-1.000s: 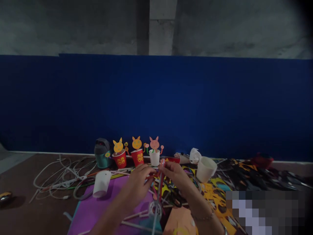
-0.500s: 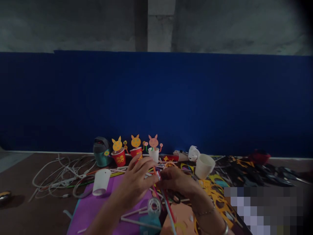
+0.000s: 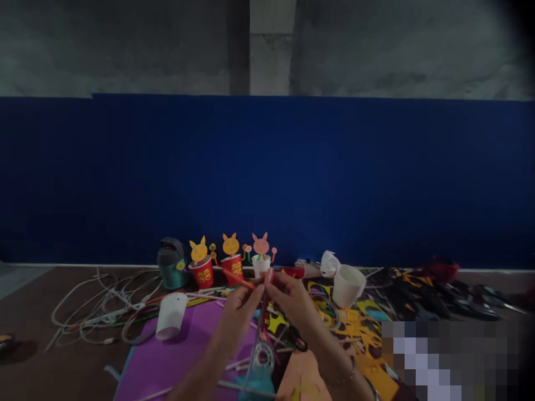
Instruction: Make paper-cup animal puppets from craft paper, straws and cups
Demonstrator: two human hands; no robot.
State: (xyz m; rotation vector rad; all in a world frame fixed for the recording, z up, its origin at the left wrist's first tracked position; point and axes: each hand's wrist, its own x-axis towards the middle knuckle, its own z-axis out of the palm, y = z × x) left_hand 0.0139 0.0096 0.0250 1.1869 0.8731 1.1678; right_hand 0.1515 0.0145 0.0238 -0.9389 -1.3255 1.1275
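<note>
My left hand (image 3: 242, 303) pinches an orange straw (image 3: 241, 279), which points up and to the left from the fingertips. Close against it, my right hand (image 3: 290, 295) is closed on a long red and clear strip (image 3: 264, 309), perhaps straws in a plastic sleeve; its lower end hangs toward the table. The fingertips of both hands nearly meet, so the exact contact there is hidden. Below them lie a roll of clear tape (image 3: 263, 355) and a purple sheet (image 3: 192, 334). A white paper cup (image 3: 171, 316) lies tipped to the left of my left hand.
Along the blue wall panel (image 3: 267, 178) stand two red cups (image 3: 202, 273) and a white cup (image 3: 261, 267) with cat faces, beside a teal bottle (image 3: 171, 264). White cables (image 3: 104, 301) tangle at left. Another white cup (image 3: 348, 285), yellow paper scraps (image 3: 363, 340) and black-handled scissors (image 3: 298, 338) lie right.
My left hand has turned and lowered, and the orange straw now points up-left. The strip in my right hand has swung, its lower end moving left. The view has tilted slightly up.
</note>
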